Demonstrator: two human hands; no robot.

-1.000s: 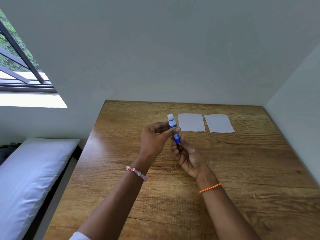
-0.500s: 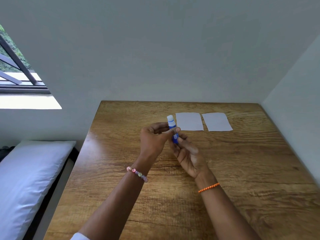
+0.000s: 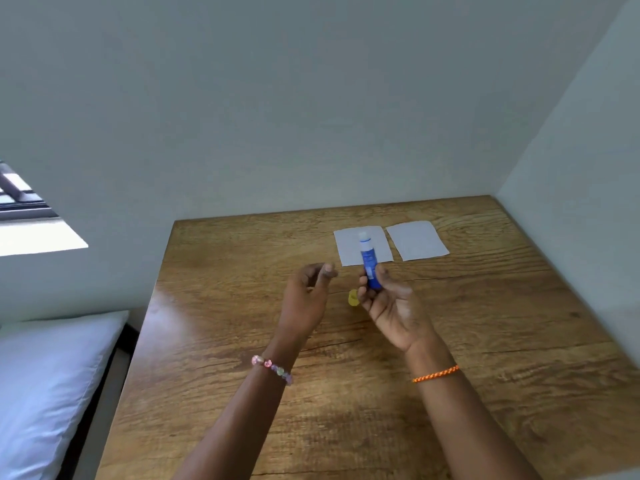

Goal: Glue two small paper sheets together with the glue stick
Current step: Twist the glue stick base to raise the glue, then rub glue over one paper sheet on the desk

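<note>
Wooden table (image 3: 242, 341) in wall corner, bed (image 3: 41, 382) beside; right hand (image 3: 391, 303) grips glue stick (image 3: 369, 263), left hand (image 3: 308, 292) loosely curled, seemingly empty.

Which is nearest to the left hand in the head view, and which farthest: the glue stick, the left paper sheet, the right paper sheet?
Measured from the left hand:
1. Glue stick, just to its right, held upright by the right hand.
2. Left paper sheet, on the table beyond the hands.
3. Right paper sheet, farther right, beside the first sheet.
</note>
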